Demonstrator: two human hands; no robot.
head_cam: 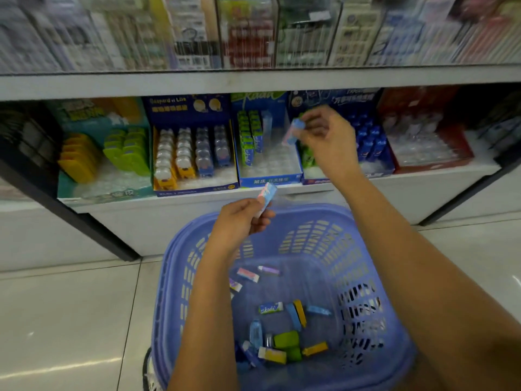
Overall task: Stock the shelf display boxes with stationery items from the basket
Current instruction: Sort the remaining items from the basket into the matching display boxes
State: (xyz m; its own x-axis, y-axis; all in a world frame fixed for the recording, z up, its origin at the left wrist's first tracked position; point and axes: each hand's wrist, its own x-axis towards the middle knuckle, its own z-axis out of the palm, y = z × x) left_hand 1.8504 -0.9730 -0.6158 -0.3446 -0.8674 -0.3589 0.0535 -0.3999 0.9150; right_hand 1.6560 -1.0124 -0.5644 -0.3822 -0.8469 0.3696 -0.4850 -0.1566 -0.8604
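Note:
A purple plastic basket [366, 266] stands on the floor below me, with several small erasers and other stationery items [282, 331] on its bottom. Above the basket's far rim, my left hand [239, 221] pinches a pink-and-blue eraser [266, 197]. My right hand [324, 136] is raised to the lower shelf and pinches another pink-and-blue eraser [294, 132] over the right side of the blue Koala display box [267, 180]. That box holds green erasers on its left; its right side shows bare tray.
Other display boxes fill the shelf: a teal one with yellow and green items [104, 153], a dark blue one with bear-shaped items [191, 153], a blue one [372, 153] and a red one [428, 148]. Packaged goods [253, 32] fill the upper shelf. The floor [70, 320] is pale tile.

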